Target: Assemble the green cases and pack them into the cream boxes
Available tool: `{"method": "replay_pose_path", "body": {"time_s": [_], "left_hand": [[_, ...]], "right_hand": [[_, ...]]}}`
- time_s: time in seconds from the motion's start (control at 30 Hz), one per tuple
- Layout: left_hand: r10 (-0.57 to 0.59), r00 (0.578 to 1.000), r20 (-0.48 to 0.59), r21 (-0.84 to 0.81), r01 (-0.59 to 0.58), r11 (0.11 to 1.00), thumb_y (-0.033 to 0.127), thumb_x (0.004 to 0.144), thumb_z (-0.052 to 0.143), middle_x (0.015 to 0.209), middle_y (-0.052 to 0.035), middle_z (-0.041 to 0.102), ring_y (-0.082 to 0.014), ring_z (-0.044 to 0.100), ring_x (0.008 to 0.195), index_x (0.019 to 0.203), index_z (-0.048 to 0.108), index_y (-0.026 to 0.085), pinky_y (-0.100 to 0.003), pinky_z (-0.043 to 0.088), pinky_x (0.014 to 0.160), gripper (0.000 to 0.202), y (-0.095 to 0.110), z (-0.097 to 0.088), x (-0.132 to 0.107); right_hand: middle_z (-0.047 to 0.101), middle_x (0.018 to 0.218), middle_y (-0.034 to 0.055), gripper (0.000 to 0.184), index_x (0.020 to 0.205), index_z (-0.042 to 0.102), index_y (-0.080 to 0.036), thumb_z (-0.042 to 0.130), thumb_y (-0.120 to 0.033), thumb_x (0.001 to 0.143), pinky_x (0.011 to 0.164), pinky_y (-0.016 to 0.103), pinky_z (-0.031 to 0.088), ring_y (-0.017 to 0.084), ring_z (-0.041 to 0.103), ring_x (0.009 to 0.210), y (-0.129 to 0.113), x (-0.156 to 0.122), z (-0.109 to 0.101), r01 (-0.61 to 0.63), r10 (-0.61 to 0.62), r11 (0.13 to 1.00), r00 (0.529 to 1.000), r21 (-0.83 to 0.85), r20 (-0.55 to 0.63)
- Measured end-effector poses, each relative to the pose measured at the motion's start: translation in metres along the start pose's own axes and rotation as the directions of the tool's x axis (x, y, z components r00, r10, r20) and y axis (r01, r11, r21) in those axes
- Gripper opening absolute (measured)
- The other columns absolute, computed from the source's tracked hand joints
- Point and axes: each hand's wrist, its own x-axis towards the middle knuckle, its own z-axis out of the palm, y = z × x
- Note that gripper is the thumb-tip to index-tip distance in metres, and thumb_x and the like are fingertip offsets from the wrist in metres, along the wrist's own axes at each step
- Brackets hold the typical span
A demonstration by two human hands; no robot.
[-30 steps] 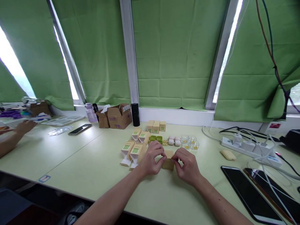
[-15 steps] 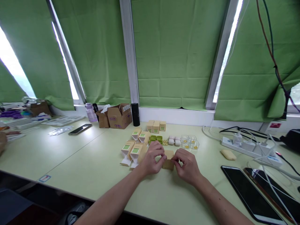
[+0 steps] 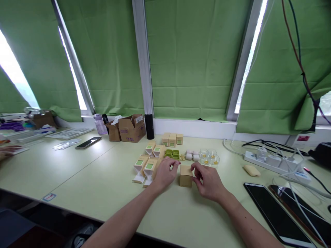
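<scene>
A small closed brown cardboard box [image 3: 186, 176] stands upright on the table between my hands. My right hand [image 3: 209, 182] grips its right edge, the index finger near the top and the thumb lower down. Just left of the box, my left hand [image 3: 165, 171] is apart from it, fingers bent and loosely parted, holding nothing. Beside that hand lie several cartons [image 3: 153, 165] with green labels and open white-lined ends. Behind the hands sit green square cups [image 3: 172, 152], small yellow patterned pieces [image 3: 182, 157], whitish-pink blocks [image 3: 192, 155] and clear containers [image 3: 209, 156] with yellow centres.
Three closed labelled boxes [image 3: 172, 139] stand farther back. To the right are a power strip [image 3: 276, 167] with cables, a beige oval object [image 3: 251, 170] and a large phone [image 3: 276, 213]. An open carton [image 3: 132, 131] and a black cylinder [image 3: 149, 126] stand back left. Another person's hand [image 3: 9, 151] shows far left.
My left hand has let go of the box and moved slightly left. My right hand stays at the box's right edge, its fingers a little wider. The other person's hand shifted.
</scene>
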Motion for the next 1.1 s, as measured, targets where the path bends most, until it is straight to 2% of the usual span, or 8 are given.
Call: {"method": "replay_pose_path", "body": {"time_s": [0.17, 0.27, 0.33, 0.43, 0.53, 0.67, 0.9, 1.1], "left_hand": [[0.000, 1.000, -0.004, 0.050, 0.001, 0.999, 0.029, 0.098, 0.051, 0.071, -0.0050, 0.067, -0.0210, 0.061, 0.077, 0.067, 0.067, 0.020, -0.033, 0.046, 0.071, 0.037, 0.002, -0.001, 0.000], [-0.007, 1.000, -0.003, 0.058, 0.007, 0.998, 0.029, 0.098, 0.050, 0.070, -0.0047, 0.066, -0.0209, 0.062, 0.076, 0.064, 0.064, 0.020, -0.033, 0.046, 0.072, 0.038, 0.002, -0.001, -0.001], [-0.027, 1.000, -0.009, 0.050, 0.027, 0.998, 0.029, 0.098, 0.050, 0.076, -0.0053, 0.069, -0.0216, 0.064, 0.080, 0.073, 0.068, 0.020, -0.033, 0.048, 0.073, 0.032, 0.001, 0.000, -0.001], [-0.050, 0.999, 0.004, -0.002, 0.050, 0.999, 0.027, 0.098, 0.050, 0.093, -0.0068, 0.074, -0.0225, 0.068, 0.091, 0.098, 0.076, 0.021, -0.033, 0.052, 0.077, 0.026, -0.004, 0.003, -0.001], [-0.036, 0.998, 0.053, -0.037, 0.038, 0.999, 0.024, 0.097, 0.051, 0.092, -0.0059, 0.075, -0.0226, 0.069, 0.090, 0.112, 0.077, 0.024, -0.035, 0.055, 0.079, 0.030, -0.008, 0.007, -0.001], [-0.019, 0.995, 0.093, -0.046, 0.023, 0.999, 0.020, 0.096, 0.050, 0.089, -0.0050, 0.076, -0.0231, 0.070, 0.089, 0.113, 0.077, 0.023, -0.037, 0.056, 0.083, 0.032, -0.010, 0.010, -0.001], [-0.135, 0.983, 0.123, 0.010, 0.134, 0.991, 0.022, 0.097, 0.047, 0.118, -0.0066, 0.076, -0.0260, 0.068, 0.113, 0.114, 0.075, 0.023, -0.042, 0.053, 0.099, 0.032, -0.011, 0.009, -0.001], [-0.106, 0.989, 0.102, 0.053, 0.101, 0.993, 0.024, 0.099, 0.045, 0.103, -0.0081, 0.075, -0.0250, 0.068, 0.100, 0.099, 0.072, 0.021, -0.039, 0.053, 0.088, 0.027, -0.010, 0.008, 0.000]], "right_hand": [[0.066, 0.069, -0.0037, 0.023, 0.105, 0.050, -0.025, 0.055, -0.014, 0.085, 0.056, 0.027, 0.026, 0.018, 0.061, 0.059, 0.007, 0.004, 0.007, -0.181, 0.175, 0.975, 0.983, -0.127, -0.057], [0.067, 0.068, -0.0032, 0.014, 0.103, 0.051, -0.025, 0.054, -0.020, 0.091, 0.055, 0.027, 0.024, 0.018, 0.061, 0.057, 0.008, 0.005, 0.008, -0.253, 0.238, 0.956, 0.965, -0.148, -0.108], [0.067, 0.067, -0.0035, 0.011, 0.102, 0.051, -0.025, 0.053, -0.022, 0.092, 0.055, 0.027, 0.027, 0.018, 0.060, 0.056, 0.006, 0.004, 0.006, -0.211, 0.199, 0.973, 0.973, -0.099, -0.116], [0.063, 0.065, -0.0042, 0.010, 0.102, 0.051, -0.024, 0.053, -0.025, 0.092, 0.057, 0.027, 0.032, 0.016, 0.058, 0.056, 0.000, 0.002, 0.002, -0.090, 0.090, 0.996, 0.993, -0.002, -0.081], [0.063, 0.066, -0.0044, 0.018, 0.104, 0.050, -0.023, 0.055, -0.022, 0.086, 0.058, 0.027, 0.032, 0.016, 0.057, 0.057, -0.006, 0.000, 0.001, -0.017, 0.017, 1.000, 1.000, 0.019, 0.003], [0.065, 0.068, -0.0044, 0.028, 0.105, 0.048, -0.024, 0.055, -0.015, 0.080, 0.058, 0.027, 0.030, 0.017, 0.057, 0.057, -0.007, -0.001, 0.005, -0.018, 0.019, 1.000, 0.999, -0.002, 0.046], [0.067, 0.069, -0.0037, 0.028, 0.106, 0.047, -0.024, 0.053, -0.013, 0.081, 0.057, 0.028, 0.029, 0.019, 0.062, 0.061, 0.000, 0.001, 0.006, -0.090, 0.089, 0.994, 0.996, -0.065, -0.013], [0.069, 0.073, -0.0035, 0.028, 0.109, 0.049, -0.026, 0.051, -0.011, 0.086, 0.056, 0.027, 0.028, 0.019, 0.065, 0.062, 0.008, 0.003, 0.012, -0.184, 0.177, 0.978, 0.981, -0.094, -0.085]]}}
